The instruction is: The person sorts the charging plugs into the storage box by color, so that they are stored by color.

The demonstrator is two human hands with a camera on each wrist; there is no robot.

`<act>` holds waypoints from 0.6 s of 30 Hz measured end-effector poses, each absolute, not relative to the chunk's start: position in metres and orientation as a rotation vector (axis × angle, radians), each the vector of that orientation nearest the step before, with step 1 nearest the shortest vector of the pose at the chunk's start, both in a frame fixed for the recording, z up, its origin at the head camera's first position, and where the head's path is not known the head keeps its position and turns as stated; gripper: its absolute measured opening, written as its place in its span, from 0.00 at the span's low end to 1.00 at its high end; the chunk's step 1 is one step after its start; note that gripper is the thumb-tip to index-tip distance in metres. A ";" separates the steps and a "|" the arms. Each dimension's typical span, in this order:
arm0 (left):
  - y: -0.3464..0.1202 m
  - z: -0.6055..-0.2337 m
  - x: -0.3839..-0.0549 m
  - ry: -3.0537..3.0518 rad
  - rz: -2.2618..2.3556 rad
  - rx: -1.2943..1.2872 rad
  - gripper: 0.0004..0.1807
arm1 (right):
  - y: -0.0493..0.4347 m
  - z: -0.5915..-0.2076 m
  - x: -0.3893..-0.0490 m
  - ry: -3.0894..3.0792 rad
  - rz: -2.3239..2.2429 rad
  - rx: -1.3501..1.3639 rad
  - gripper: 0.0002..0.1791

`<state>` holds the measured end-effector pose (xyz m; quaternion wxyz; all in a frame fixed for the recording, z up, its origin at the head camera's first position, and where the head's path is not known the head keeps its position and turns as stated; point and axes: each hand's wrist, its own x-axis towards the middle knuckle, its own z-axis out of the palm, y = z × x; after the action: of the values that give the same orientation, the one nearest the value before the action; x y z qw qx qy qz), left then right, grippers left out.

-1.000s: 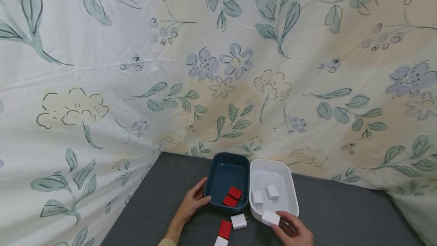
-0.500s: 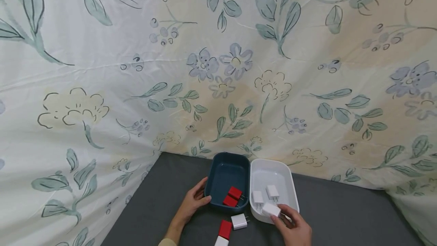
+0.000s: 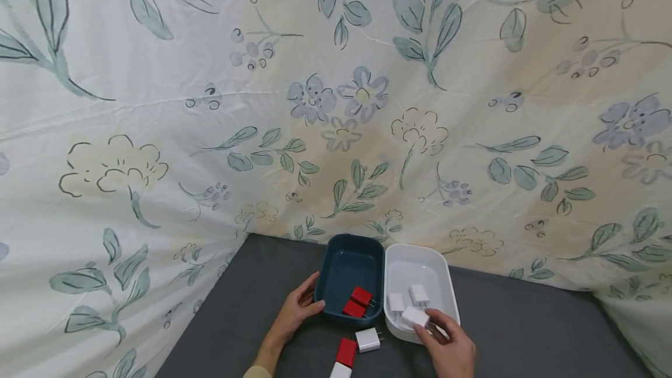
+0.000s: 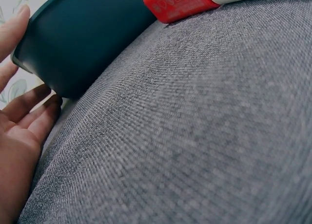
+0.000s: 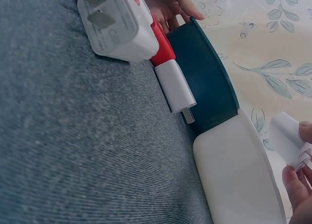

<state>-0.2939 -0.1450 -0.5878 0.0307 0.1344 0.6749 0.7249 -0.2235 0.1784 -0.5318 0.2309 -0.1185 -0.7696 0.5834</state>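
Note:
In the head view, my right hand [image 3: 452,346] pinches a white plug-in charger [image 3: 415,317] between thumb and fingers, above the near end of the white bin [image 3: 440,276]. Two white chargers [image 3: 418,295] lie inside that bin. My left hand [image 3: 294,315] holds the near left corner of the dark teal bin [image 3: 336,258], thumb at the rim and fingers along the outer wall. Two red chargers [image 3: 361,296] lie in the teal bin. In the left wrist view, fingertips [image 4: 48,100] touch the teal bin's lower edge.
In front of the bins, a white charger [image 3: 368,340], a red charger [image 3: 346,352] and another white one [image 3: 340,370] lie on the dark grey cloth [image 3: 231,314]. Both bins stand side by side before a flower-patterned curtain [image 3: 336,104].
My right hand has moved the white charger forward from the white bin's near rim to over its inside, then slightly lower. The left hand has stayed on the teal bin.

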 end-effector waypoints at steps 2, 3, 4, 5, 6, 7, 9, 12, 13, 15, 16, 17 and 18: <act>-0.145 -0.588 -0.294 2.090 2.223 0.409 0.35 | 0.179 -0.532 -0.225 -2.131 1.566 -0.335 0.23; -0.145 -0.588 -0.294 2.093 2.219 0.408 0.35 | 0.180 -0.532 -0.225 -2.129 1.561 -0.343 0.23; -0.145 -0.588 -0.294 2.097 2.216 0.404 0.35 | 0.180 -0.532 -0.226 -2.128 1.554 -0.348 0.23; -0.145 -0.588 -0.294 2.100 2.213 0.402 0.35 | 0.180 -0.532 -0.226 -2.123 1.558 -0.355 0.23; -0.145 -0.588 -0.294 2.099 2.214 0.404 0.35 | 0.180 -0.532 -0.227 -2.125 1.552 -0.358 0.23; -0.146 -0.588 -0.294 2.100 2.213 0.404 0.35 | 0.180 -0.532 -0.227 -2.122 1.552 -0.358 0.22; -0.146 -0.589 -0.294 2.101 2.213 0.408 0.35 | 0.180 -0.532 -0.228 -2.119 1.550 -0.348 0.22; -0.146 -0.588 -0.294 2.095 2.219 0.408 0.35 | 0.180 -0.533 -0.231 -2.119 1.527 -0.323 0.22; -0.146 -0.588 -0.294 2.093 2.220 0.406 0.35 | 0.180 -0.533 -0.231 -2.111 1.527 -0.316 0.21; -0.146 -0.588 -0.294 2.086 2.223 0.409 0.35 | 0.180 -0.533 -0.233 -2.102 1.526 -0.306 0.21; -0.146 -0.588 -0.294 2.085 2.223 0.409 0.35 | 0.179 -0.534 -0.234 -2.103 1.529 -0.303 0.21; -0.146 -0.588 -0.294 2.085 2.223 0.408 0.35 | 0.180 -0.534 -0.235 -2.098 1.540 -0.299 0.21; -0.146 -0.588 -0.294 2.088 2.220 0.407 0.35 | 0.180 -0.533 -0.235 -2.094 1.553 -0.296 0.21</act>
<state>-0.2935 -0.1461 -0.5881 0.0333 0.1323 0.6788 0.7216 -0.2354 0.1798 -0.5333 0.2559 -0.1091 -0.7715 0.5722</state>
